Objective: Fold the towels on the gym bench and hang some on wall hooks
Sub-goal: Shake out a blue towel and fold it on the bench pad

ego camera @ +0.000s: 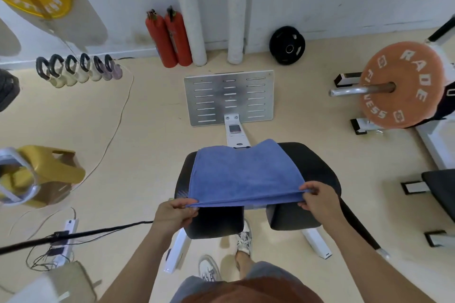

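Note:
A blue towel [242, 174] lies spread over the black padded gym bench [317, 174], doubled so that several layered edges show along its near side. My left hand [176, 214] pinches the near left corner of the towel. My right hand [317, 200] pinches the near right corner. Both corners are lifted slightly off the seat, and the near edge is stretched taut between my hands. The towel's far edge hangs over the bench's far side. No wall hooks are in view.
A slotted metal footplate [229, 98] stands beyond the bench. Two red fire extinguishers [168, 39] and a black weight plate [286, 45] lean on the wall. An orange-plated barbell [401, 85] is at right, kettlebells [78, 69] at left, cables and a power strip [65, 236] near left.

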Tool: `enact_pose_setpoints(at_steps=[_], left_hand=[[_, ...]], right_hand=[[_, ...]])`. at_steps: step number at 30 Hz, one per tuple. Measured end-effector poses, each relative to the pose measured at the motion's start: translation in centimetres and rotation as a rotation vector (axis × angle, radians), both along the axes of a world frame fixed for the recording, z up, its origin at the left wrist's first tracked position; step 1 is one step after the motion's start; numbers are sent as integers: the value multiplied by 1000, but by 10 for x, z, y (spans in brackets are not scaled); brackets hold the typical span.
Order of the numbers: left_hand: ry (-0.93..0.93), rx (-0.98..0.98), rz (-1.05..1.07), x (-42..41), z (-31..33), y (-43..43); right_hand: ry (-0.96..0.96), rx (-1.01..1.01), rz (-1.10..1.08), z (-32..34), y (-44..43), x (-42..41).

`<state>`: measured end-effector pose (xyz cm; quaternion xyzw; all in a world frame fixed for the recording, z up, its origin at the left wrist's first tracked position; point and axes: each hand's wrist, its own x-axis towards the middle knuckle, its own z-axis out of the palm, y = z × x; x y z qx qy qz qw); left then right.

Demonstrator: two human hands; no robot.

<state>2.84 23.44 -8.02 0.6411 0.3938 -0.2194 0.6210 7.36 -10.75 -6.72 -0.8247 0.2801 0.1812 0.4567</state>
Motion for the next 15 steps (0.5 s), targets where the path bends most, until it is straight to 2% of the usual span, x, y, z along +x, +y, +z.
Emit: enact_pose_setpoints(at_steps=[6,10,15], left_hand=[[25,-80,57,-3,1,-2],[14,37,112,-3,-3,-10],[-9,61,173,-7,-4,-20]], right_hand=[[26,96,-110,3,6,-1],[42,76,-215,-1,8,-5],[140,217,-338,-4,14,-9]])
